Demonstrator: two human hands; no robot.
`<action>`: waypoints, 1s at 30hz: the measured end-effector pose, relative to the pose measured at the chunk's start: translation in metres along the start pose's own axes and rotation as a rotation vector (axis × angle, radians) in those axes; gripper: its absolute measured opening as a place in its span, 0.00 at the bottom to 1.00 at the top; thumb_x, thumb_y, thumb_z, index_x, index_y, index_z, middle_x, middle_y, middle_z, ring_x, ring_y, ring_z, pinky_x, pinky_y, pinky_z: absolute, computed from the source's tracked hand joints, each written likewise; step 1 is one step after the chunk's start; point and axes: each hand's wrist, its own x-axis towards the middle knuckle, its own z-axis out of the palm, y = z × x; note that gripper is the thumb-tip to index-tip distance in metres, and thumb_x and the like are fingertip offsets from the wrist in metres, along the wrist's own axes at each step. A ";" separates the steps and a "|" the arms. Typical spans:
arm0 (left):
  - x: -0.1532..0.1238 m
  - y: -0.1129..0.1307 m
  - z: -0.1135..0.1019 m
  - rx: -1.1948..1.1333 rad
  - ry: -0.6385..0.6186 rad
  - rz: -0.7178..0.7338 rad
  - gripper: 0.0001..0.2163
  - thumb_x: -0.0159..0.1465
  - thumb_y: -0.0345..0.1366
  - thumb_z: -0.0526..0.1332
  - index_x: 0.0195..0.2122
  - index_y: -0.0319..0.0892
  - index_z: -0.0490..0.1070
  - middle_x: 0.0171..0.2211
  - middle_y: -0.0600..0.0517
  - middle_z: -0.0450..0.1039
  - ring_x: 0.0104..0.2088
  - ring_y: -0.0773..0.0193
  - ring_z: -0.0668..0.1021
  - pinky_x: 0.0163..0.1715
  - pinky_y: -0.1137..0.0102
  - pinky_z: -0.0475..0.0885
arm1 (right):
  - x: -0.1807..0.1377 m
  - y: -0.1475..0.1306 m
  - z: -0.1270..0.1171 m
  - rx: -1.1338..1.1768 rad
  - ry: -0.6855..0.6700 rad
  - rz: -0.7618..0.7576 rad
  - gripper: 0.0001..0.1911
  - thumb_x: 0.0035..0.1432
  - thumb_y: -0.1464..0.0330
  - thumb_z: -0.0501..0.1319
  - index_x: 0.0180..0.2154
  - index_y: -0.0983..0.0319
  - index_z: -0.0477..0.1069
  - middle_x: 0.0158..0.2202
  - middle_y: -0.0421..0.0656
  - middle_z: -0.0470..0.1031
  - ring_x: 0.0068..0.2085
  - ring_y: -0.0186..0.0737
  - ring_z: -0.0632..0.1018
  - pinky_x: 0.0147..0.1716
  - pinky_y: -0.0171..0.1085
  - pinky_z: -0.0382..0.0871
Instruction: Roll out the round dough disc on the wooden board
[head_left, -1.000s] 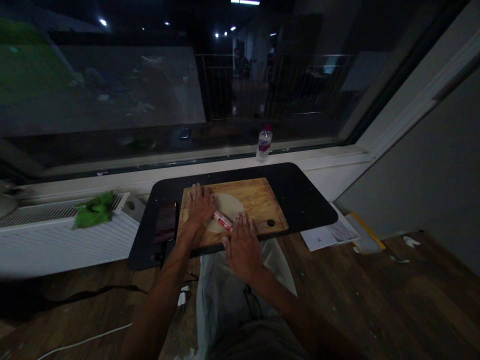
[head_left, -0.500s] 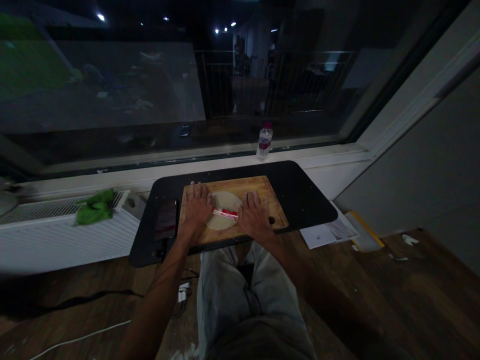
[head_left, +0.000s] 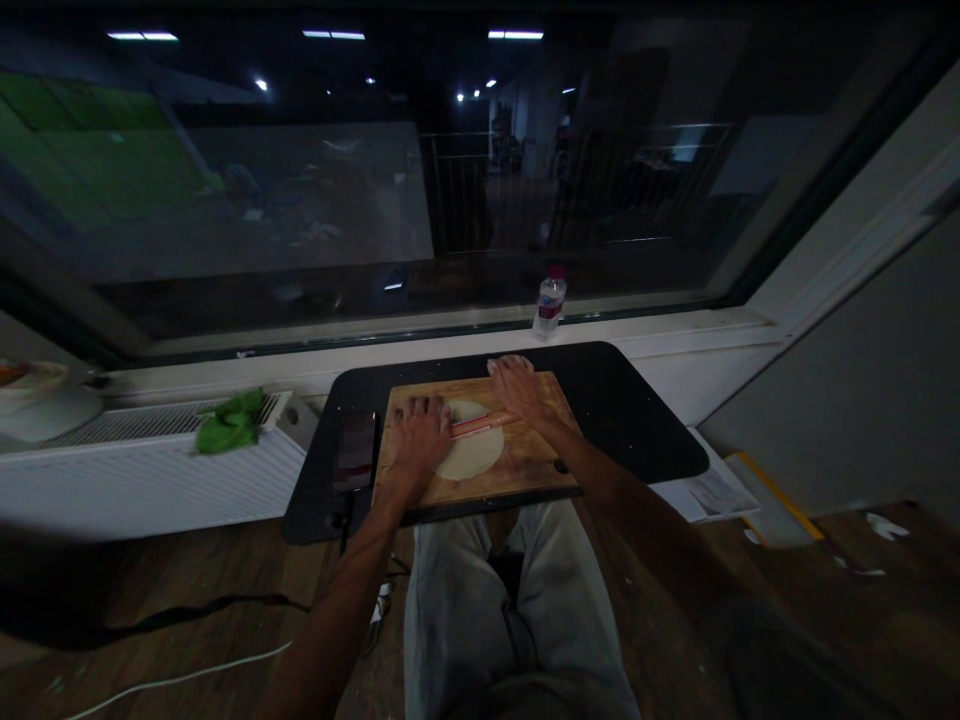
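Note:
A flat round of pale dough [head_left: 474, 458] lies on a wooden cutting board [head_left: 544, 475]. Across its upper part rests a slim red-and-clear rolling stick [head_left: 480, 424], slanting up toward the right. My left hand [head_left: 421, 435] is laid palm down over the stick's left end, fingers outstretched and a little apart. Over the right end lies my right hand [head_left: 519, 388], palm down with the fingers pointing away, beyond the dough's edge. Both palms cover the ends of the stick, so these are hidden.
The board sits on a black tabletop [head_left: 637, 430]. A phone [head_left: 355, 452] with a cable lies left of the board. On the windowsill stands a water bottle [head_left: 550, 303]. A green cloth [head_left: 230, 420] hangs on the radiator [head_left: 187, 495], and papers [head_left: 705, 490] lie at the right.
The stick has turned, its right end swinging away from me. My right hand has moved forward and right with it. The camera view has shifted slightly.

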 end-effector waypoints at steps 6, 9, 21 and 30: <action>0.003 -0.001 0.008 -0.009 0.003 -0.009 0.24 0.81 0.44 0.46 0.67 0.40 0.74 0.64 0.34 0.78 0.63 0.40 0.78 0.63 0.48 0.71 | -0.057 0.016 0.003 0.053 -0.076 -0.380 0.23 0.83 0.65 0.49 0.62 0.61 0.80 0.63 0.51 0.80 0.66 0.50 0.73 0.73 0.52 0.57; 0.006 -0.003 0.011 -0.029 0.007 -0.005 0.24 0.81 0.45 0.47 0.69 0.41 0.73 0.64 0.35 0.78 0.64 0.41 0.78 0.65 0.47 0.70 | -0.081 0.025 0.001 0.046 -0.120 -0.445 0.20 0.82 0.61 0.55 0.61 0.58 0.81 0.60 0.51 0.80 0.64 0.51 0.74 0.71 0.54 0.60; -0.029 0.028 0.028 -0.216 0.150 -0.150 0.33 0.79 0.52 0.54 0.77 0.34 0.61 0.74 0.28 0.65 0.74 0.35 0.67 0.71 0.42 0.65 | -0.088 0.039 -0.004 0.010 0.029 0.021 0.24 0.83 0.67 0.46 0.66 0.62 0.75 0.59 0.54 0.80 0.60 0.52 0.78 0.63 0.48 0.69; -0.010 0.047 0.031 -0.048 -0.166 -0.023 0.52 0.71 0.73 0.53 0.81 0.33 0.55 0.79 0.19 0.53 0.77 0.17 0.60 0.71 0.29 0.56 | -0.091 0.032 -0.008 -0.047 0.022 0.016 0.25 0.83 0.66 0.46 0.68 0.61 0.74 0.59 0.55 0.80 0.61 0.55 0.77 0.67 0.51 0.66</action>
